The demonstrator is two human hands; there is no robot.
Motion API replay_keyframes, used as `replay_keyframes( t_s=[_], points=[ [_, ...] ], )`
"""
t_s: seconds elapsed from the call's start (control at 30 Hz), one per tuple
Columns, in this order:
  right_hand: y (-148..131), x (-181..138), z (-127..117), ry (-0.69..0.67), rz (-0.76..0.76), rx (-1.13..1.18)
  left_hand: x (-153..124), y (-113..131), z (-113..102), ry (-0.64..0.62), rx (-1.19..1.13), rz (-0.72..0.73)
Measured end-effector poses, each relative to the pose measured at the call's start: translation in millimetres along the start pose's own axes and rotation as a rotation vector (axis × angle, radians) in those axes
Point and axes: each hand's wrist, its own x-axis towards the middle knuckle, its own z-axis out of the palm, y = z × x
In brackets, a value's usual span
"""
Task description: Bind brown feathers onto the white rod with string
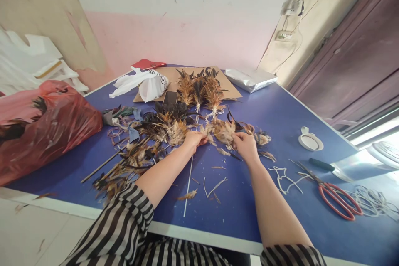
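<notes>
My left hand (196,139) is closed in a pinch on a pale brown feather (208,131) above the middle of the blue table. Just to the right, my right hand (245,144) has thumb and forefinger pinched at the lower edge of a tan feather bunch (225,131). Beyond both hands, tied feather bundles (214,91) with white string at their bases lie on cardboard. A heap of dark and brown feathers (168,126) lies left of my left hand. A few loose feathers (188,195) lie nearer to me.
Red-handled scissors (339,200), white string (372,201), a dark-handled knife (322,164) and a roll of white tape (311,141) lie at right. At left sits a red plastic bag (52,133). Behind are a white bag (152,85), cardboard (232,89) and a silvery packet (249,79).
</notes>
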Motion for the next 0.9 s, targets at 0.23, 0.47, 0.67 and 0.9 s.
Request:
replay_keyframes(
  t_s=[0.23,0.47,0.67,0.9],
  points=[
    [-5,4,-2,0.031,0.205,0.735,-16,9,-1,0.038,0.149,0.201],
    [-28,-17,22,-0.122,0.188,0.95,-64,10,6,-0.131,-0.099,0.001],
    [-43,-45,47,-0.149,0.082,0.791,-78,0,1,-0.197,-0.362,-0.093],
    [-49,-57,54,-0.064,-0.029,0.503,-79,-6,-8,-0.23,-0.448,-0.059]
  ],
)
